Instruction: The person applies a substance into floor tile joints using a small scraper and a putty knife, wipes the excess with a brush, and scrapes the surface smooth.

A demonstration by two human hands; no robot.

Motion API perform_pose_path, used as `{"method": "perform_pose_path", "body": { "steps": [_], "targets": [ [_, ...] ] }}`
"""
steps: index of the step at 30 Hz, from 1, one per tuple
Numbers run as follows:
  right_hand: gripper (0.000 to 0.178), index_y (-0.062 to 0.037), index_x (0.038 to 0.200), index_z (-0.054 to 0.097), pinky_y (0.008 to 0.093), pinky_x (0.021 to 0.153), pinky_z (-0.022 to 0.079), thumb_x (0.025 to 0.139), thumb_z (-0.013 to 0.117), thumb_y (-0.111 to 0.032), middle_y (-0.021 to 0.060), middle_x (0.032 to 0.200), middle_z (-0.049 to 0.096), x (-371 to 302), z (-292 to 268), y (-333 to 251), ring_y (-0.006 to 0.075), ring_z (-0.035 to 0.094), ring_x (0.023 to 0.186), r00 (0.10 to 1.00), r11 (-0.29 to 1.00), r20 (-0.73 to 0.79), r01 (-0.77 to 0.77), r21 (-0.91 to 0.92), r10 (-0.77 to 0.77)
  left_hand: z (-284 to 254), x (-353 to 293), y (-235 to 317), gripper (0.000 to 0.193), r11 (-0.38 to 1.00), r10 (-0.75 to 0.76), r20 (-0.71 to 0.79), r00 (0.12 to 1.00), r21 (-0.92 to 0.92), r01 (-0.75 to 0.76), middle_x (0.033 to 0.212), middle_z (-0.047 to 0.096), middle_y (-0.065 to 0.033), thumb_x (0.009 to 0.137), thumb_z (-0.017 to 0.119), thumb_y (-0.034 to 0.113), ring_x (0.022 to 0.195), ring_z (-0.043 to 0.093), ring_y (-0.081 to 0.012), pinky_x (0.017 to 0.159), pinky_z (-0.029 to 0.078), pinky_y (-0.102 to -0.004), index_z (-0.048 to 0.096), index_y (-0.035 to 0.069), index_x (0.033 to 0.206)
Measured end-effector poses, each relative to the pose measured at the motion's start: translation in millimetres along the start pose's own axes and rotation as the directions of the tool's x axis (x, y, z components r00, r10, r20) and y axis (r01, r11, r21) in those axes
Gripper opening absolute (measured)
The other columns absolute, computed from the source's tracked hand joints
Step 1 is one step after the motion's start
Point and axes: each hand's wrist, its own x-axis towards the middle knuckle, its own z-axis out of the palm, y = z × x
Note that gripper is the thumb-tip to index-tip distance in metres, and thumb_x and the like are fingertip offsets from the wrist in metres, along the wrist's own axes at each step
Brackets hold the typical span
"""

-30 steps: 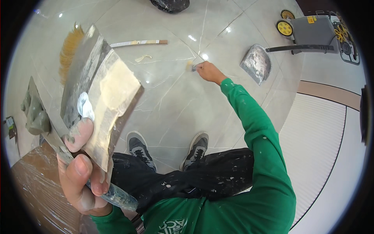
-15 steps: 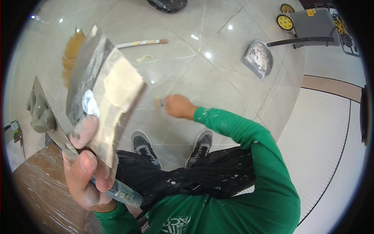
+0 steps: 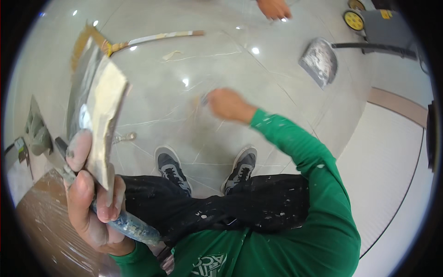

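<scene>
My left hand [image 3: 94, 198] is closed around two things at once. One is a trowel with a paint-specked blue handle [image 3: 134, 228]; grey paste sits in lumps on its blade [image 3: 39, 134]. The other, pinched under my thumb, is a flat plate [image 3: 104, 115] with a grey side and a thick cream-coloured layer, a white dab near the thumb. Out over the floor, my right hand [image 3: 230, 105] is closed on a small tool [image 3: 202, 100] with a pale tan tip. Motion blurs that tool, so its exact kind is unclear.
On the tiled floor lie a yellow-bristled broom [image 3: 159, 36], a cream scrap [image 3: 171, 56], a small object [image 3: 124, 137] and a black-handled dustpan [image 3: 320, 62]. Another person's hand [image 3: 274, 8] is at the top. A yellow-wheeled grey machine [image 3: 387, 30] and plastic-wrapped brown box [image 3: 50, 226] stand aside.
My right hand has moved up and slightly right with the small tool. The left hand's plate has shifted left and turned more edge-on. Another person's hand has come into view at the top.
</scene>
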Motion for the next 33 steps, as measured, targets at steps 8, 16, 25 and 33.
{"method": "perform_pose_path", "body": {
  "steps": [8,16,25,33],
  "targets": [
    [0.019,-0.0049,0.092,0.067,0.0520,0.071,0.052,0.084,0.051,-0.011,0.0209,0.084,0.068,-14.3,16.0,-23.0,0.0410,0.066,0.079,0.953,0.979,0.301,0.101,-0.176,-0.044,24.1,1.0,15.8,0.056,0.999,-0.032,0.005,0.999,-0.018,0.032,0.098,0.063,-0.0185,0.087,0.060,0.008,0.044,0.046,-0.0032,0.039,0.039,-0.0160,0.041,-0.019,0.132],
    [0.010,-0.0112,0.080,0.073,0.0437,0.068,0.055,0.078,0.063,-0.012,0.0142,0.086,0.071,50.5,-83.2,57.6,0.0307,0.069,0.087,0.888,0.588,0.417,0.446,-0.675,-0.195,18.1,-18.9,20.5,0.057,0.988,0.153,-0.241,0.958,0.039,-0.148,0.073,0.051,-0.0049,0.096,0.053,0.012,0.048,0.043,-0.0019,0.042,0.038,-0.0142,0.031,-0.015,0.141],
    [0.010,-0.0109,0.080,0.072,0.0422,0.064,0.056,0.078,0.062,-0.012,0.0137,0.086,0.071,137.8,53.8,-11.9,0.0299,0.070,0.080,0.631,0.510,0.441,0.776,-0.372,-0.639,-2.1,-53.6,-16.2,0.056,0.923,0.355,-0.634,0.687,0.120,-0.366,0.092,0.066,-0.0245,0.082,0.065,0.015,0.039,0.043,-0.0058,0.036,0.037,-0.0154,0.048,-0.018,0.125],
    [0.016,-0.0105,0.091,0.073,0.0403,0.065,0.056,0.082,0.060,-0.015,0.0143,0.093,0.071,144.8,25.5,47.2,0.0289,0.071,0.083,0.462,0.288,0.864,0.871,-0.399,-0.201,-15.3,-75.8,-32.9,0.055,0.923,0.352,-0.596,0.722,0.093,-0.374,0.071,0.048,-0.0048,0.097,0.051,0.010,0.050,0.041,-0.0029,0.043,0.034,-0.0151,0.030,-0.014,0.142]
  ]
}}
